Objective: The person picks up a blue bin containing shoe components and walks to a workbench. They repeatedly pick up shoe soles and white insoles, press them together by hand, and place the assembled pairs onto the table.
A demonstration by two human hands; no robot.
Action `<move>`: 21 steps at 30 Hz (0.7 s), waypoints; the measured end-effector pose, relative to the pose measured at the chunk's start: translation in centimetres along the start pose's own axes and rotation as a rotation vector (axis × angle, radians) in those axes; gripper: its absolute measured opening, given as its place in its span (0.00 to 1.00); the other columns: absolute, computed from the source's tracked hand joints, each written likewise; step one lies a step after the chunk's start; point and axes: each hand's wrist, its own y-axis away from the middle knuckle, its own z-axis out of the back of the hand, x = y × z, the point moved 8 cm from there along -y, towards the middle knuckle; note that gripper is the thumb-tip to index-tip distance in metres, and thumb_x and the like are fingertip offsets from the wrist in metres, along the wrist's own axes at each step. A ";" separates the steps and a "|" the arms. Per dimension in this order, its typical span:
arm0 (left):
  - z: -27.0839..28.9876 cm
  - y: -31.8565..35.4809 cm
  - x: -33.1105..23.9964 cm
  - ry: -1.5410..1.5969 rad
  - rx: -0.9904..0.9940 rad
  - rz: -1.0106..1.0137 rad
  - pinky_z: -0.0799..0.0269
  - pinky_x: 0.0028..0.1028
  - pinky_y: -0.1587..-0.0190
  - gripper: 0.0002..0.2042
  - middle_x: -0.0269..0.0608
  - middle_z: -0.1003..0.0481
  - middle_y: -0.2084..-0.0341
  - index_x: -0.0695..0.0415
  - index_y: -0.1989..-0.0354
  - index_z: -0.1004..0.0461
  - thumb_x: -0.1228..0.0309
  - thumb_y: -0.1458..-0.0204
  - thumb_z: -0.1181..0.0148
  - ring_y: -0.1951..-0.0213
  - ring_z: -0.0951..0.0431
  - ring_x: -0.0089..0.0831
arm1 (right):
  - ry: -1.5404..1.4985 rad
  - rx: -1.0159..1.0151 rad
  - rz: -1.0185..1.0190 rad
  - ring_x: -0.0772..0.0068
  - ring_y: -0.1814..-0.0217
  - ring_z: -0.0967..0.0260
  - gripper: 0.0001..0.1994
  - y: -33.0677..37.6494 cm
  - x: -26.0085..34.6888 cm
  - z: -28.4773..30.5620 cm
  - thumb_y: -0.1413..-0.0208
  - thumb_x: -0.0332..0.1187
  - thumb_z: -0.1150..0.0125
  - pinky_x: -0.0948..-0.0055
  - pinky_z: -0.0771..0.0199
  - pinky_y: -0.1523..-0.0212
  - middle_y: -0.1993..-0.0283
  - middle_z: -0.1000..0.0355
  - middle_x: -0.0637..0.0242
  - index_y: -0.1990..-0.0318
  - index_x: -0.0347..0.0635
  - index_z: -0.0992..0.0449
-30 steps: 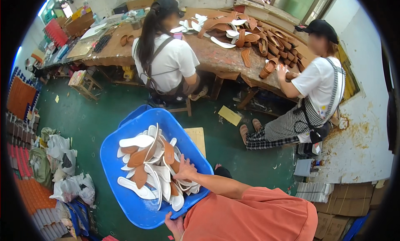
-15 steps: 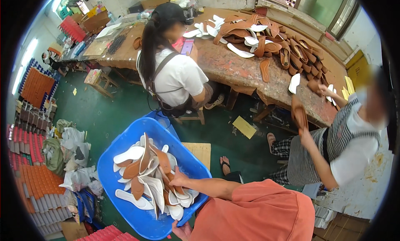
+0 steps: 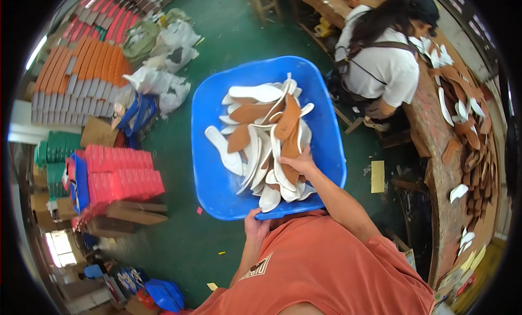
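Observation:
A large blue plastic tub (image 3: 209,190) is held in front of my body. Inside it lies a loose heap of shoe insoles (image 3: 287,116), some brown and some white. My left hand (image 3: 256,224) is closed on the tub's near rim, fingers curled over the edge. My right hand (image 3: 300,164) reaches over the right side into the heap, with its thumb and fingers closed around a few insoles there. Part of its grip is hidden among them. A white insole (image 3: 224,150) lies apart at the heap's left.
At upper right a person in a white shirt (image 3: 389,70) sits by a long worktable (image 3: 424,146) piled with brown and white shoe parts. Plastic bags (image 3: 168,86), stacked pink boxes (image 3: 122,173) and rows of orange-and-grey boxes (image 3: 81,75) line the left. A stool (image 3: 263,2) stands far off.
My view has turned left, with the tub still before me. The seated person and worktable have shifted right, and the second person has left view. Both hands keep their holds.

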 end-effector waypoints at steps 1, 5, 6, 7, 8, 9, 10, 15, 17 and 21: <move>0.3 0.0 -0.3 0.020 -0.016 0.004 0.26 0.55 0.33 0.15 0.53 0.21 0.46 0.67 0.48 0.25 0.79 0.44 0.38 0.42 0.21 0.51 | -0.157 0.081 -0.114 0.44 0.31 0.27 0.74 1.2 1.0 -0.6 0.62 0.52 0.11 0.46 0.20 0.36 0.26 0.36 0.39 0.18 0.34 0.64; -0.2 -0.5 -2.7 -0.019 -0.066 -0.052 0.24 0.53 0.35 0.12 0.51 0.21 0.47 0.66 0.51 0.24 0.80 0.44 0.39 0.44 0.20 0.48 | -0.651 0.028 -0.043 0.53 0.36 0.22 0.61 -0.3 0.9 -3.6 0.60 0.31 0.12 0.56 0.16 0.41 0.32 0.28 0.46 0.21 0.35 0.50; 0.1 -1.0 -3.0 -0.042 -0.055 -0.066 0.24 0.53 0.35 0.11 0.51 0.21 0.47 0.65 0.53 0.23 0.79 0.45 0.38 0.43 0.20 0.48 | -0.707 0.071 -0.062 0.54 0.41 0.20 0.48 0.5 1.6 -3.6 0.59 0.27 0.15 0.57 0.15 0.43 0.38 0.23 0.48 0.28 0.31 0.36; 0.3 -1.5 -3.3 -0.067 -0.043 -0.079 0.25 0.54 0.35 0.10 0.51 0.21 0.47 0.64 0.54 0.23 0.79 0.45 0.38 0.43 0.20 0.48 | -0.688 0.090 -0.017 0.55 0.44 0.18 0.42 -1.1 1.1 -3.5 0.59 0.25 0.17 0.57 0.15 0.45 0.42 0.21 0.50 0.33 0.30 0.31; 0.0 -1.4 -3.6 -0.096 -0.032 -0.092 0.25 0.54 0.34 0.09 0.52 0.21 0.46 0.63 0.56 0.22 0.78 0.45 0.37 0.42 0.20 0.49 | -0.671 0.108 0.025 0.56 0.47 0.17 0.36 -2.5 0.7 -3.1 0.58 0.23 0.18 0.58 0.15 0.46 0.45 0.19 0.51 0.37 0.29 0.25; -0.2 -1.4 -4.0 -0.105 -0.031 -0.121 0.24 0.53 0.35 0.08 0.51 0.21 0.47 0.62 0.56 0.22 0.77 0.45 0.38 0.42 0.20 0.48 | -0.682 0.170 0.052 0.57 0.49 0.16 0.34 -1.3 2.6 -1.7 0.58 0.23 0.19 0.58 0.14 0.47 0.48 0.18 0.52 0.39 0.29 0.23; 0.0 -1.9 -4.0 -0.094 -0.041 -0.105 0.24 0.53 0.35 0.08 0.51 0.21 0.47 0.62 0.57 0.22 0.77 0.45 0.38 0.43 0.20 0.48 | -0.693 0.236 0.079 0.57 0.51 0.16 0.31 1.0 5.3 0.6 0.58 0.22 0.20 0.59 0.14 0.48 0.50 0.17 0.52 0.42 0.29 0.21; 0.3 -5.3 -3.4 -0.066 -0.007 -0.081 0.23 0.55 0.38 0.08 0.48 0.20 0.52 0.62 0.57 0.22 0.78 0.45 0.39 0.47 0.19 0.48 | 0.056 0.323 0.190 0.63 0.54 0.17 0.30 4.3 9.4 10.3 0.60 0.29 0.19 0.64 0.17 0.50 0.51 0.16 0.56 0.45 0.33 0.18; -0.2 -5.3 -2.2 0.035 -0.011 -0.023 0.19 0.56 0.41 0.09 0.45 0.21 0.58 0.63 0.55 0.23 0.81 0.45 0.39 0.52 0.17 0.47 | 0.225 0.354 0.152 0.66 0.55 0.18 0.32 4.7 8.3 12.3 0.61 0.31 0.16 0.66 0.18 0.50 0.53 0.16 0.59 0.43 0.36 0.18; -1.4 -5.2 2.3 0.032 -0.041 0.091 0.21 0.55 0.37 0.16 0.46 0.19 0.52 0.61 0.47 0.25 0.80 0.45 0.39 0.48 0.17 0.48 | -0.088 0.538 0.099 0.64 0.56 0.17 0.32 6.0 2.6 16.4 0.59 0.31 0.17 0.63 0.16 0.50 0.53 0.16 0.58 0.42 0.35 0.18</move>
